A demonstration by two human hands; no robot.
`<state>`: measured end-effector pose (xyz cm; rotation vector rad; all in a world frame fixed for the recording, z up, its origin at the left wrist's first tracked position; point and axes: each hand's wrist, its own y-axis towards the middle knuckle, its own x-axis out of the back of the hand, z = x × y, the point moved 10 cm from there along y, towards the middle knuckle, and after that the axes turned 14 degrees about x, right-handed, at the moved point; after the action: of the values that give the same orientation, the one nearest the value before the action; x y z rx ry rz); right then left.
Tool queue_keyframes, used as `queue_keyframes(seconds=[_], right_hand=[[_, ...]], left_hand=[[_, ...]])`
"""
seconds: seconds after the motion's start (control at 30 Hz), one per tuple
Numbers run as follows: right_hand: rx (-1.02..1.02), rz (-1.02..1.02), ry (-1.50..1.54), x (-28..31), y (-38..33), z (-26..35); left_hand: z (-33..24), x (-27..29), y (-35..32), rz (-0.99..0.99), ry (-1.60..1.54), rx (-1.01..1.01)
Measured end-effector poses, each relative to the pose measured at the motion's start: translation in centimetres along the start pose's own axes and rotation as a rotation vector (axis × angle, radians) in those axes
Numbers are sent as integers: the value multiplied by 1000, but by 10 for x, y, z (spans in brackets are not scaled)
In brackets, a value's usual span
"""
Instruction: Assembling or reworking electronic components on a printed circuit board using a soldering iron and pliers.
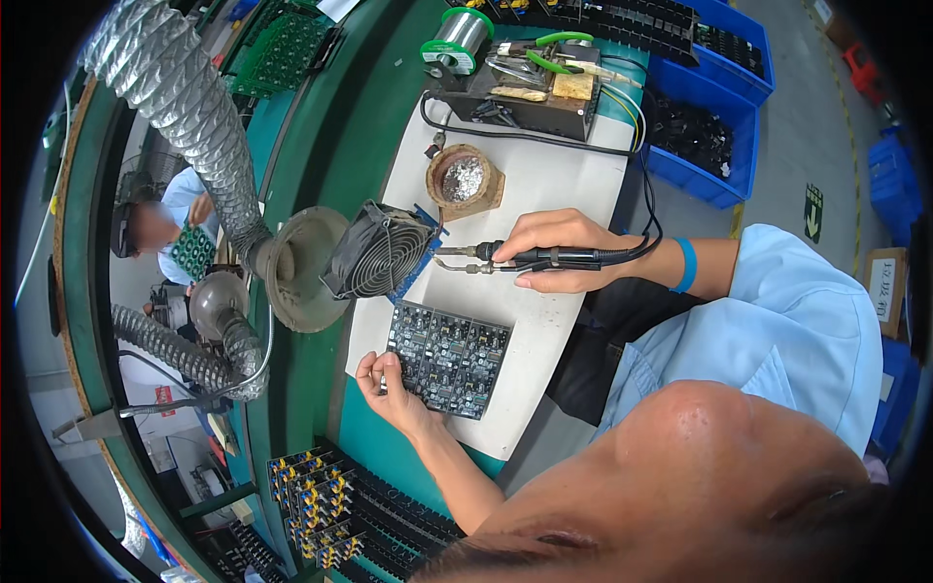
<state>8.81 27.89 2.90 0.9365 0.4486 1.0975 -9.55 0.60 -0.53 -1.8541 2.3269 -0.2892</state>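
My right hand (pixel 564 248) is wrapped round a black-handled soldering iron (pixel 554 259), its metal end pointing left beside the small fan. A thin metal tube runs alongside its front end. My left hand (pixel 394 396) pinches the left edge of a dark circuit board panel (pixel 449 360), which lies on a white work sheet (pixel 544 330). The panel carries several repeated sections with small components. A black fan (pixel 384 251) with a round wire guard stands just beyond the panel; the iron's tip is partly lost against its blue edge.
Above my right hand sits a round pot (pixel 465 182) with silvery metal inside. Behind it are a tool box (pixel 525 102), green-handled pliers (pixel 559 53) and a solder spool (pixel 457 41). Blue bins (pixel 705 136), an extraction hood (pixel 303 269) and stacked boards (pixel 316 505) surround the bench. A co-worker (pixel 180 214) holds a green board.
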Motion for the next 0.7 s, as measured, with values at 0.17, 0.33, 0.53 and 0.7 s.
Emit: queue_keyframes(seconds=[0.17, 0.33, 0.53, 0.7], right_hand=[[6, -10, -8, 3, -2, 0], [25, -13, 0, 2, -1, 1], [32, -14, 11, 3, -2, 2], [29, -19, 5, 3, -2, 0]], left_hand=[[0, -3, 1, 14, -7, 1], [-2, 0, 0, 11, 24, -19], [-4, -3, -1, 13, 29, -22], [-4, -4, -2, 20, 12, -18]])
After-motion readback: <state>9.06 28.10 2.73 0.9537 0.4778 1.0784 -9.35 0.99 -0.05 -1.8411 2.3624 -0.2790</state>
